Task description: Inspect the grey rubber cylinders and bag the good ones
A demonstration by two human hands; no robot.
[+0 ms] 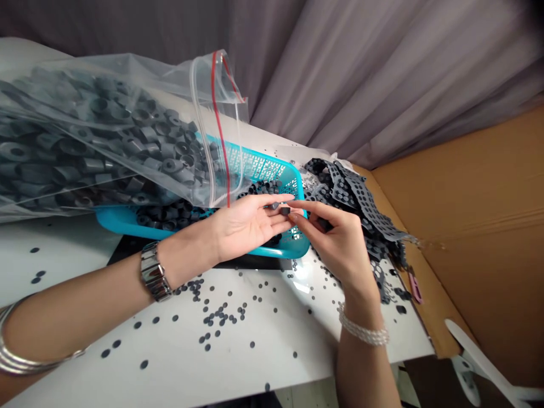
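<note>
My left hand (250, 224) is held palm up over the blue basket (302, 226), with small dark rubber pieces (285, 210) at its fingers. At those fingertips, my right hand (335, 235) pinches with thumb and forefinger around one small dark piece. More dark pieces lie in the basket, partly hidden behind my left hand. A clear zip bag (170, 136) full of grey hollow caps leans over the basket's left part, its red-striped mouth near my left hand.
Many small black discs (221, 314) are scattered over the white table (170, 368). Perforated dark rubber sheets (361, 198) are heaped at the right, near a pink-handled tool (415, 287). A cardboard box (480, 226) stands at the right, grey curtain (340, 68) behind.
</note>
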